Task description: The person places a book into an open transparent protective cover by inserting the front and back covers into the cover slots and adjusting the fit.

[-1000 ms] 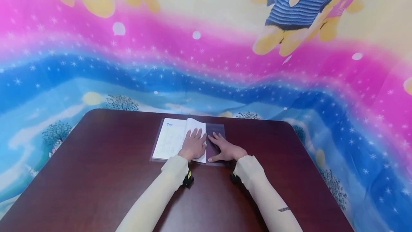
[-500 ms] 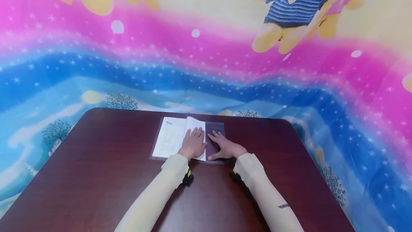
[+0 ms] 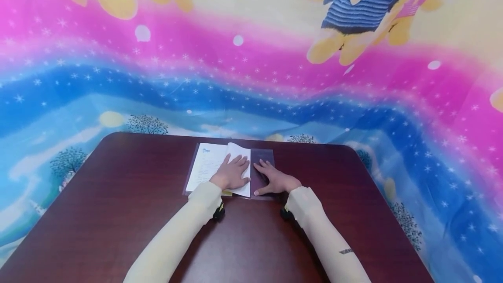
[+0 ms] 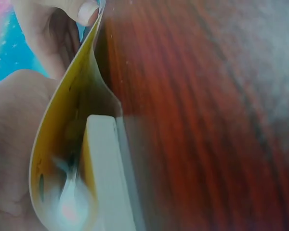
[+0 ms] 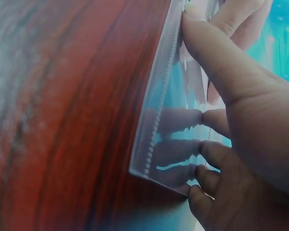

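Note:
A book (image 3: 202, 169) with a white printed face lies towards the far side of the table, on a clear plastic book cover (image 3: 262, 155). My left hand (image 3: 232, 174) lies with spread fingers on a white leaf, which bends up near the book's middle. In the left wrist view this leaf curves as a sheet with a yellow inner side (image 4: 62, 106) over the thick page block (image 4: 106, 163). To its right, my right hand (image 3: 277, 181) rests on the transparent flap, fingers spread. The right wrist view shows its fingertips along the flap (image 5: 159, 115), which has a ridged seam.
The dark red-brown table (image 3: 118, 213) has rounded far corners. Behind it hangs a colourful cloth backdrop (image 3: 251, 69) with bears and snowflakes. A black wrist device (image 3: 218, 212) sits under the left sleeve, and another black device (image 3: 287, 214) under the right.
My left hand and forearm have shifted left over the leaf, its fingers now fanned wider. A yellow strip shows below the wrist. My right hand stays in place.

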Available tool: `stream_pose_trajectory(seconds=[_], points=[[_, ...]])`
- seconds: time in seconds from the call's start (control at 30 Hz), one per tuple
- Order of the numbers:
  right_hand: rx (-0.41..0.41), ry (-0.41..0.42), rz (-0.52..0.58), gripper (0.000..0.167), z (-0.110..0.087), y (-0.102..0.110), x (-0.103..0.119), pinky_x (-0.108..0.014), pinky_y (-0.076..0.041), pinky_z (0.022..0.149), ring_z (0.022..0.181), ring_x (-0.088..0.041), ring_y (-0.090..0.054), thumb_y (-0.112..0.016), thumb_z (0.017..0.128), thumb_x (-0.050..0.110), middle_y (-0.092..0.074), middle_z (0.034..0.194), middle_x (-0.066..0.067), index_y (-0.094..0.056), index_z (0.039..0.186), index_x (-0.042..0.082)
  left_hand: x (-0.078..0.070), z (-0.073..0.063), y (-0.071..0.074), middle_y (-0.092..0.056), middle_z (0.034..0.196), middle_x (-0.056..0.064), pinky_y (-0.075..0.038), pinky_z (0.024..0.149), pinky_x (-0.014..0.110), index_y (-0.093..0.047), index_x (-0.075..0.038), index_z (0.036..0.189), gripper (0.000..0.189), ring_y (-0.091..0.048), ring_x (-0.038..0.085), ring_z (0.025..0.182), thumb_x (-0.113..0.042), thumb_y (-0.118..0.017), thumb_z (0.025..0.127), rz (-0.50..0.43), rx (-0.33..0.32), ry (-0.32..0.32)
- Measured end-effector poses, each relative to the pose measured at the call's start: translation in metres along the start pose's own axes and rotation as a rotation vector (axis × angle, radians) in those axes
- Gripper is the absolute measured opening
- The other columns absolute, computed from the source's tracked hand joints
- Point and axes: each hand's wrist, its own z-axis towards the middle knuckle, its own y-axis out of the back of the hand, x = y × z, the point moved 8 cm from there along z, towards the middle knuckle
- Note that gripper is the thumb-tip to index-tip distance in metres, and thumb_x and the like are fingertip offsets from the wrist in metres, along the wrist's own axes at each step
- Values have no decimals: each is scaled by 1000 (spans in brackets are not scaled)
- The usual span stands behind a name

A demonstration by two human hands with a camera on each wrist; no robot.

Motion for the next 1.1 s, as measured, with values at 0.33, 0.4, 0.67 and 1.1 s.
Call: stream_pose_trajectory(seconds=[0.33,0.4,0.67,1.1], points=[[0,2,9,106,1,-2,1,-60,-23,122,158,-37,0,-83,83,45,-6,172,-12,-21,164,18,3,0,-3,-21,170,1,-5,127,52,-30,-18,162,67,-14,22,158,-52,-42,106,17,20,-9],[-3,2,9,106,1,-2,1,-61,-22,122,158,-38,-1,-83,83,44,-7,172,-12,-21,164,18,1,0,-3,-21,170,1,-5,127,52,-30,-18,162,67,-15,23,158,-53,-42,106,21,16,-11],[-10,7,8,106,1,-2,0,-61,-22,122,158,-37,-1,-83,83,44,-7,172,-12,-21,164,19,-2,-2,0,-25,169,4,-8,126,53,-33,-16,161,66,-18,25,157,-52,-42,106,43,-15,-18],[-9,24,8,105,1,-1,1,-62,-22,121,157,-39,0,-82,84,44,-7,172,-14,-21,164,17,-3,-1,-1,-24,169,3,-6,127,53,-31,-17,161,67,-18,24,157,-54,-42,106,26,-4,-16]])
